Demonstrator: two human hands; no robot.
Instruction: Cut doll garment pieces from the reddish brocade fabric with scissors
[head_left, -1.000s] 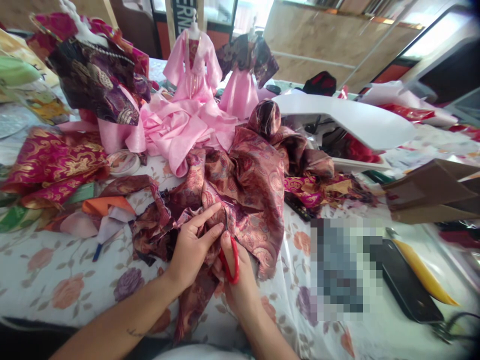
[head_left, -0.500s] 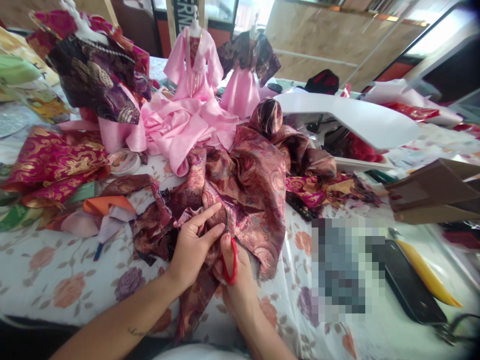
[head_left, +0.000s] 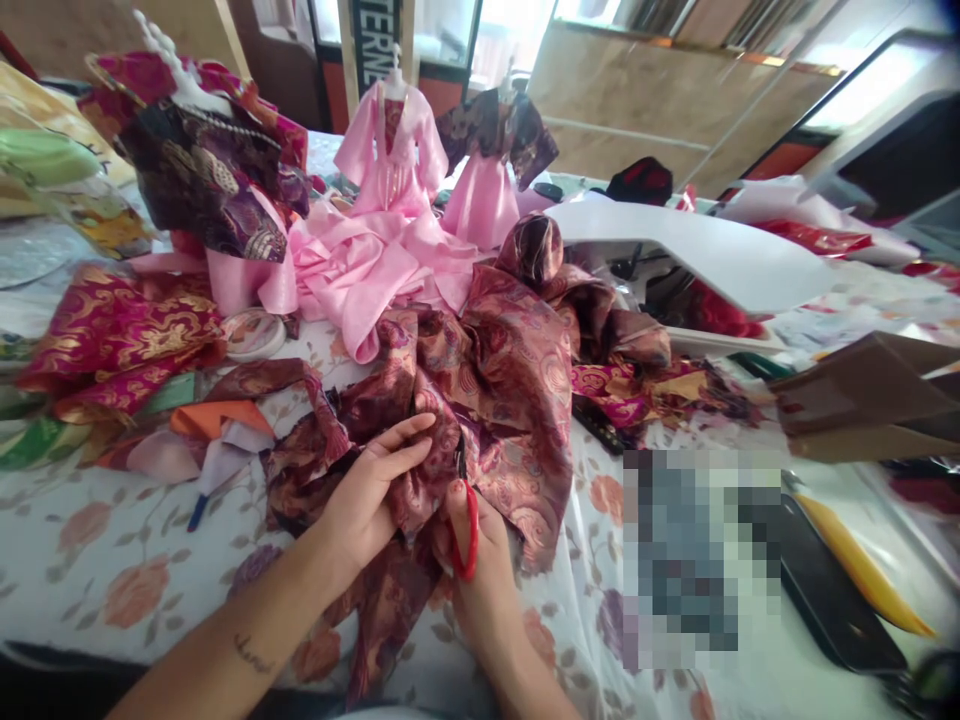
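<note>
Change: our left hand (head_left: 367, 490) is now bunching the brocade fabric (head_left: 517, 390), fingers curling over a fold instead of pressing flat.
Meaning: we are likely tautening the cloth for cutting.
Right hand (head_left: 480, 575): we are gripping the red-handled scissors (head_left: 469, 530) firmly.
Fabric: lying centre frame between both hands, hiding the blade tips.

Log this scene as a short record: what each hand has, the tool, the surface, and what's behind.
left hand: holds brocade
right hand: holds red scissors, blades at the brocade
surface: floral tablecloth
left of hands: fabric scraps
behind: pink dress on a small stand
</note>
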